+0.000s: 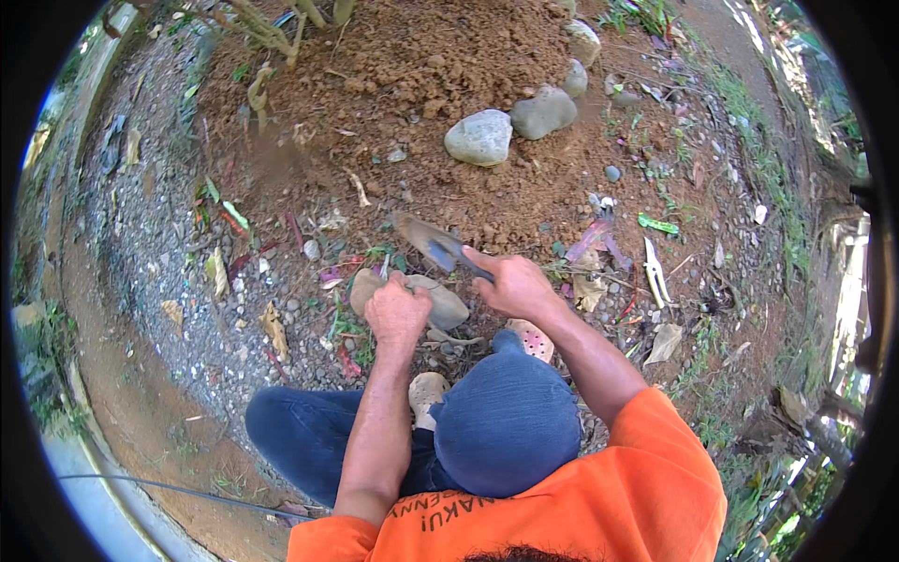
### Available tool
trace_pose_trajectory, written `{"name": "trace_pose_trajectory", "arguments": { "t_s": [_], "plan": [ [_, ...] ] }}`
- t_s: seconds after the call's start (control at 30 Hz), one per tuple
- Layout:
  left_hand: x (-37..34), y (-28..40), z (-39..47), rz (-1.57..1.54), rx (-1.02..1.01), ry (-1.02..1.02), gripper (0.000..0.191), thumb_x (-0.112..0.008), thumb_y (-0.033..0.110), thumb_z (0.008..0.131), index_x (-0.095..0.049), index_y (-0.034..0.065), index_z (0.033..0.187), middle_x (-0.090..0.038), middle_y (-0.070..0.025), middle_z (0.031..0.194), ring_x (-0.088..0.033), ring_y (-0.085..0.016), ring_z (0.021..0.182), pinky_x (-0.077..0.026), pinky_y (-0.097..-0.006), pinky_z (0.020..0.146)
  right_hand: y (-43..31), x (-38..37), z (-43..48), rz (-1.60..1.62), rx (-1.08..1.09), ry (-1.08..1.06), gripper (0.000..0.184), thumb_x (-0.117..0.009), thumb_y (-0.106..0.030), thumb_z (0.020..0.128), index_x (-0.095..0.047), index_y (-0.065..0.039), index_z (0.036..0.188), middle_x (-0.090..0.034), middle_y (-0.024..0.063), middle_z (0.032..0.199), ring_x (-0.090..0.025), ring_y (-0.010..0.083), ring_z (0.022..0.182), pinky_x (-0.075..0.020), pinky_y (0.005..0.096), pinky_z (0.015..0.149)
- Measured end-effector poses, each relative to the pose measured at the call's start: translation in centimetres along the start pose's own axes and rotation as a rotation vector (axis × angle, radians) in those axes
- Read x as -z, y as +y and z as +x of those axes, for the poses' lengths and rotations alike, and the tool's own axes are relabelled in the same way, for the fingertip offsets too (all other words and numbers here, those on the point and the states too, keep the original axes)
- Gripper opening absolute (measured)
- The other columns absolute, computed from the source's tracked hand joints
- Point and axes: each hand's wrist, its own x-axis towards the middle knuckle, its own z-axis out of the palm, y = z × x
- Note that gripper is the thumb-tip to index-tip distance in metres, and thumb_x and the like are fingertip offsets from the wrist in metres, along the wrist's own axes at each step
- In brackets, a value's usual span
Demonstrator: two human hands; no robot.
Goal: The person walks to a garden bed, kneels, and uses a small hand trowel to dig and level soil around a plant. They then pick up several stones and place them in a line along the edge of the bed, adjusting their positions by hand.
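My right hand (518,284) grips the dark handle of a garden trowel (425,237), its soil-stained metal blade angled up and left over the earth. My left hand (398,309) has its fingers curled down between two smooth stones, a brownish stone (365,289) to the left and a grey stone (444,303) to the right. What those fingertips hold, if anything, is hidden. Beyond the trowel is loose brown soil (414,63). Along its right side runs a curved row of rocks, with a pale rock (480,138) nearest and a grey rock (544,112) touching it.
On the right lie a pale-handled hand tool (655,272) and a bright green plastic object (658,224). Dry leaves (274,330) and gravel (175,281) cover the left side. Woody stems (263,35) rise at the upper left. My knees in blue trousers (507,425) are close below my hands.
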Motion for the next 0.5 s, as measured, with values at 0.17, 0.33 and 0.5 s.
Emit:
{"name": "trace_pose_trajectory", "arguments": {
  "t_s": [0.17,0.33,0.5],
  "plan": [
    [-1.6,-0.2,1.1,0.063,-0.123,0.09,0.012,-0.064,0.012,0.078,-0.069,0.0081,0.089,-0.071,-0.0176,0.078,-0.069,-0.039,0.078,-0.05,-0.0512,0.074,5.9,2.7,-5.7,0.18,-0.26,0.187,0.054,-0.061,-0.022,0.086,-0.058,-0.018,0.14,-0.071,0.025,0.093,-0.071,0.0382,0.081,-0.0567,0.0479,0.083],
    [-2.6,0.7,2.9,0.148,-0.336,0.164,0.017,-0.062,0.006,0.076,-0.069,0.0104,0.091,-0.066,-0.0121,0.095,-0.061,-0.033,0.097,-0.045,-0.0468,0.083,10.6,3.6,-4.0,-0.008,-0.39,0.482,0.054,-0.061,-0.02,0.089,-0.055,-0.015,0.142,-0.073,0.0211,0.088,-0.072,0.0317,0.075,-0.0592,0.045,0.077],
    [-2.2,1.8,6.2,0.281,-0.711,0.081,0.019,-0.06,0.005,0.082,-0.065,0.0087,0.1,-0.053,-0.0121,0.108,-0.052,-0.031,0.111,-0.042,-0.0448,0.094,8.4,-2.4,-0.9,0.034,-0.452,0.341,0.061,-0.058,-0.018,0.093,-0.042,-0.003,0.149,-0.067,0.0255,0.087,-0.069,0.0368,0.068,-0.0589,0.047,0.067]
  ]
}}
